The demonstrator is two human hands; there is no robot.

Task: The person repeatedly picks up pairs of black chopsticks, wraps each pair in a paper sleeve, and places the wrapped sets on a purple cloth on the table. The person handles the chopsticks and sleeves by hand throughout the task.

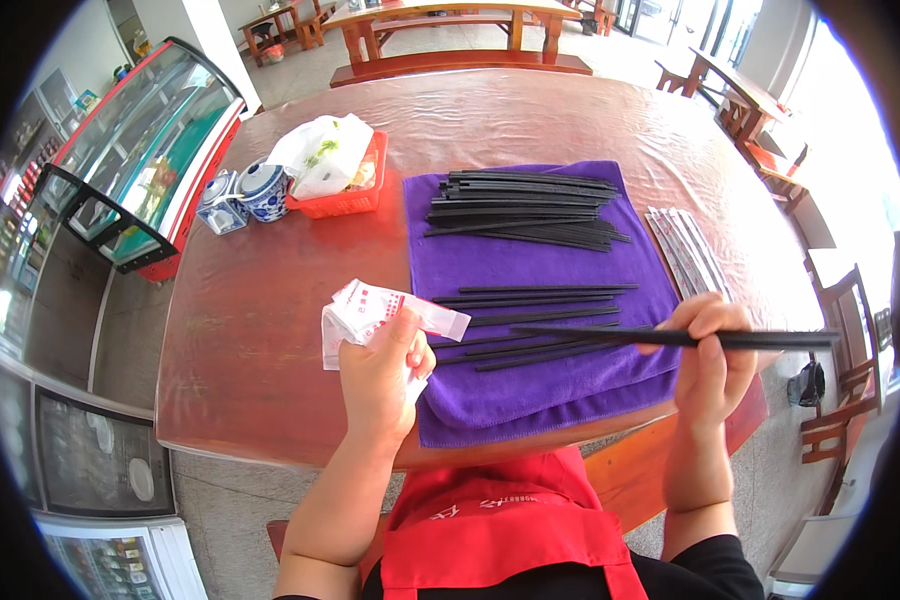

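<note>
My left hand (386, 367) grips several white paper chopstick sleeves (364, 313) with red print, one of them sticking out to the right. Between the fingers of my right hand (709, 360) is a pair of black chopsticks (765, 340), held level with the thin ends pointing left over a purple towel (517, 264). Loose black chopsticks (547, 311) lie across the towel's near half, partly behind the held ones. A larger pile of black chopsticks (525, 201) rests on its far half. Right of the towel lies a row of filled paper sleeves (686, 251).
The towel lies on a brown table with a clear cover (270, 315). At the back left stand a red plastic basket (345, 201) with a white plastic bag (322, 154) and two blue-and-white lidded jars (264, 191). A wooden bench (637, 469) is below the near edge.
</note>
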